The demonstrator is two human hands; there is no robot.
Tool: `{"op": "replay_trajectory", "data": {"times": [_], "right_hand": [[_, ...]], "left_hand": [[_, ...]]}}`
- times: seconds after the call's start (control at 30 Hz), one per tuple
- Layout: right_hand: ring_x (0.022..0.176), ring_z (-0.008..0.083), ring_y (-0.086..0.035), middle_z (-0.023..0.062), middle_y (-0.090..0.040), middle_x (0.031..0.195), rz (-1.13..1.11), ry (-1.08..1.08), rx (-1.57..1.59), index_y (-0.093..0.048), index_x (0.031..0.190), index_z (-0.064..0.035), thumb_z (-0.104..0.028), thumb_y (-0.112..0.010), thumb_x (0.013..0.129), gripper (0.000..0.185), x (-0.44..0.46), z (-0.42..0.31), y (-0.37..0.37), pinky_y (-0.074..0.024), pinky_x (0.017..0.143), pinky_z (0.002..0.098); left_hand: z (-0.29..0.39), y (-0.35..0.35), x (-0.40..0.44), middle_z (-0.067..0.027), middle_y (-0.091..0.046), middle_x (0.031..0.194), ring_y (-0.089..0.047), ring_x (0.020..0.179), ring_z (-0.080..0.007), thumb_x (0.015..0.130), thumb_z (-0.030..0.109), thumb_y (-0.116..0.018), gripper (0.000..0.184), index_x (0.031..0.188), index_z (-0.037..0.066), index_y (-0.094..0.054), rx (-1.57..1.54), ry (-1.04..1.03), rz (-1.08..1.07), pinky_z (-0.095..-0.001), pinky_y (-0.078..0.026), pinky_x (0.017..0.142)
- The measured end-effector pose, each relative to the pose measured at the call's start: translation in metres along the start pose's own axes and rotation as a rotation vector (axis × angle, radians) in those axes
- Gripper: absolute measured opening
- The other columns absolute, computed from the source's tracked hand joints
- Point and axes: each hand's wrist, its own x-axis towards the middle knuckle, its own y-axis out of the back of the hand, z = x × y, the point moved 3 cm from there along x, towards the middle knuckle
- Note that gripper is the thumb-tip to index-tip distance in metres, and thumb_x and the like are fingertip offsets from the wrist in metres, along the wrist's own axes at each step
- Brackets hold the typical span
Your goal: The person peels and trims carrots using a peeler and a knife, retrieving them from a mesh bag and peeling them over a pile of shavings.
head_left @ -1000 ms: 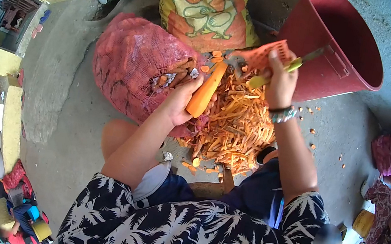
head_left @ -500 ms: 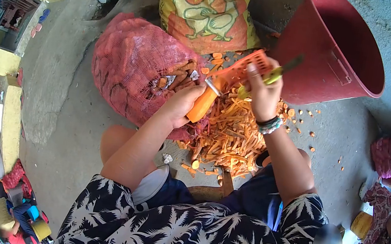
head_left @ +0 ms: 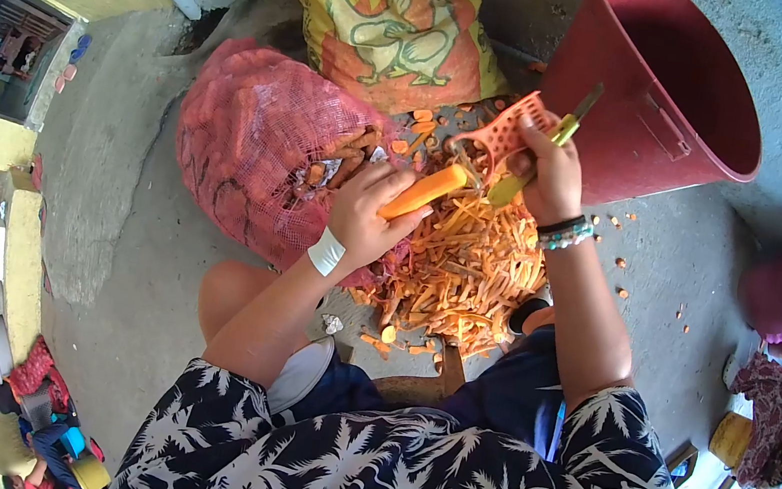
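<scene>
A peeled carrot (head_left: 427,192) is gripped in my left hand (head_left: 370,216), its far end pointing up and right. My right hand (head_left: 551,175) is closed on an orange peeler (head_left: 503,135) with a perforated body. The same hand also holds a yellow-handled knife (head_left: 566,129), blade pointing up and away from the carrot. The peeler's head is close to the carrot's far end; whether they touch I cannot tell. Below both hands lies a heap of orange peelings (head_left: 472,277). Left of my left hand, a red mesh sack (head_left: 245,142) gapes open, with unpeeled carrots (head_left: 354,150) showing.
A large red bucket (head_left: 619,107) stands behind my right hand, near the wall. Behind the mesh sack is a yellow and orange sack (head_left: 392,32) printed with poultry. Small carrot pieces (head_left: 623,263) dot the concrete floor. People (head_left: 39,465) are partly visible at the lower left.
My left hand has turned the carrot, so its far end now tips to the upper right. My right hand has drawn the peeler off the carrot's side, slightly right.
</scene>
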Motion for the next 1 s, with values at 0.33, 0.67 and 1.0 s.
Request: {"op": "replay_trajectory", "data": {"times": [0.33, 0.67, 1.0], "right_hand": [[0.057, 0.0063, -0.050, 0.0019, -0.058, 0.073, 0.219, 0.596, -0.647, -0.054, 0.094, -0.0019, -0.009, -0.064, 0.079, 0.019, 0.011, -0.014, 0.008, -0.0408, 0.050, 0.0222], [0.047, 0.0089, -0.045, 0.0015, -0.054, 0.068, 0.047, 0.017, 0.015, -0.051, 0.090, -0.0050, -0.007, -0.057, 0.084, 0.008, 0.012, 0.004, 0.009, -0.0381, 0.043, 0.0240], [0.050, 0.0084, -0.051, 0.0037, -0.058, 0.072, -0.089, 0.095, -0.070, -0.050, 0.090, -0.0028, -0.007, -0.061, 0.082, 0.014, -0.020, 0.021, -0.025, -0.0417, 0.042, 0.0213]], "left_hand": [[0.005, -0.006, 0.002, -0.0082, -0.056, 0.078, -0.055, 0.066, -0.0225, 0.072, 0.014, -0.068, 0.028, 0.094, 0.003, -0.057, -0.134, -0.137, 0.097, -0.0311, -0.044, 0.057], [-0.075, -0.023, -0.022, -0.0061, -0.054, 0.080, -0.052, 0.065, -0.0152, 0.093, 0.033, -0.031, 0.040, 0.111, 0.002, -0.049, -1.646, 1.137, 0.304, -0.0273, -0.044, 0.056], [-0.082, -0.039, -0.024, -0.0071, -0.056, 0.093, -0.057, 0.079, -0.0182, 0.094, 0.031, -0.031, 0.036, 0.117, 0.007, -0.045, -1.593, 1.221, 0.331, -0.0316, -0.050, 0.067]]}}
